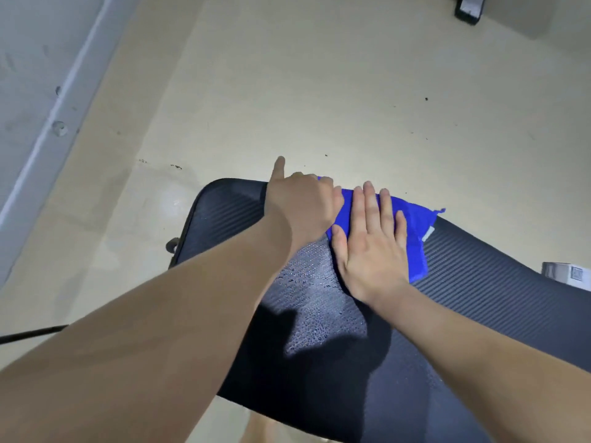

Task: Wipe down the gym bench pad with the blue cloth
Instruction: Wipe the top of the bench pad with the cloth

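A: What is seen beneath?
B: A pale, scuffed floor (319, 91) under a dark ribbed pad (479, 298), beaded with droplets.

A: And the cloth (412, 231)?
B: Folded, blue, pressed at the pad's far edge by the flat, spread right hand (371, 244). Its left end is gripped by the left hand (303, 203), forefinger extended.

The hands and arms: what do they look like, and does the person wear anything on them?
Both forearms are bare down to the wrist; no sleeve shows in the picture. The left hand and the right hand wear no gloves. No ring, watch or bracelet is visible on them. The fingernails are short and plain.
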Demonstrator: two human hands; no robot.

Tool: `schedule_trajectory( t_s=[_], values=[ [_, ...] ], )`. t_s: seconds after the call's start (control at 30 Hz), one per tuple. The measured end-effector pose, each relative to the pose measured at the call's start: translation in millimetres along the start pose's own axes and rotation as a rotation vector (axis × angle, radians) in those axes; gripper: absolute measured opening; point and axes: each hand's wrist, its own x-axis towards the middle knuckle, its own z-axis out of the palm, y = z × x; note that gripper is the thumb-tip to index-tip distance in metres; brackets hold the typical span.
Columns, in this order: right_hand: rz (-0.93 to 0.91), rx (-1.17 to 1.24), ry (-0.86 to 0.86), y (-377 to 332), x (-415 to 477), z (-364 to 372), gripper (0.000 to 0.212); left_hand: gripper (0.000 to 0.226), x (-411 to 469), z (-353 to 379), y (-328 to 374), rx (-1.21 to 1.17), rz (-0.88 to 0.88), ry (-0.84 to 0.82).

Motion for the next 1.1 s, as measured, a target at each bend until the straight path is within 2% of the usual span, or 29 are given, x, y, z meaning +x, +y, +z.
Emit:
schedule_trajectory(
  t_s=[0.1, 0.17, 0.27, 0.33, 0.4, 0.53, 0.63, 0.73, 0.87, 0.97, 1.03, 1.1],
  values=[
    [-0.043, 0.057, -0.014, -47.0, 6.4, 1.4, 0.068, 0.017, -13.2, 1.4, -40.5, -0.003, -0.055, -0.079],
    [-0.100, 0.081, -0.008, -82.1, 12.6, 3.6, 0.067, 0.002, -30.4, 4.4, -72.5, -0.005, -0.085, -0.002],
    [-0.211, 0.027, 0.026, -125.5, 17.2, 9.2, 0.067, 0.013, -58.2, 7.5, -104.2, -0.097, -0.285, 0.104],
    [-0.302, 0.005, 0.018, -144.2, 14.7, 13.5, 0.067, 0.021, -81.1, 10.9, -116.5, -0.176, -0.408, 0.082],
    [-0.412, -0.015, 0.021, -145.9, 13.4, 16.2, 0.065, 0.025, -101.6, 13.6, -118.0, -0.200, -0.446, 0.069],
    [-0.640, -0.085, 0.015, -120.1, 11.9, 14.6, 0.061, 0.024, -127.3, 12.4, -115.5, -0.075, -0.409, 0.051],
    [-0.738, -0.077, -0.005, -90.5, 7.1, 9.1, 0.056, 0.019, -128.7, 0.3, -106.2, 0.047, -0.414, -0.033],
    [-0.793, -0.032, -0.048, -65.6, 1.7, 2.7, 0.055, 0.018, -129.1, -17.3, -87.5, 0.155, -0.338, -0.121],
    [-0.774, 0.010, -0.115, -36.7, -8.8, -7.9, 0.054, 0.017, -132.9, -26.8, -50.8, 0.144, -0.144, -0.167],
    [-0.722, 0.193, -0.002, -20.1, -15.9, -18.5, 0.039, 0.020, -123.2, -26.3, -40.2, 0.061, -0.153, -0.115],
    [-0.586, 0.298, 0.127, -14.6, -10.6, -25.5, 0.033, 0.006, -105.7, -28.5, -53.7, -0.023, -0.199, 0.050],
    [-0.385, 0.357, 0.158, -10.0, 0.4, -28.8, 0.034, 0.026, -86.1, -24.4, -71.7, -0.112, -0.228, 0.119]
  ],
)
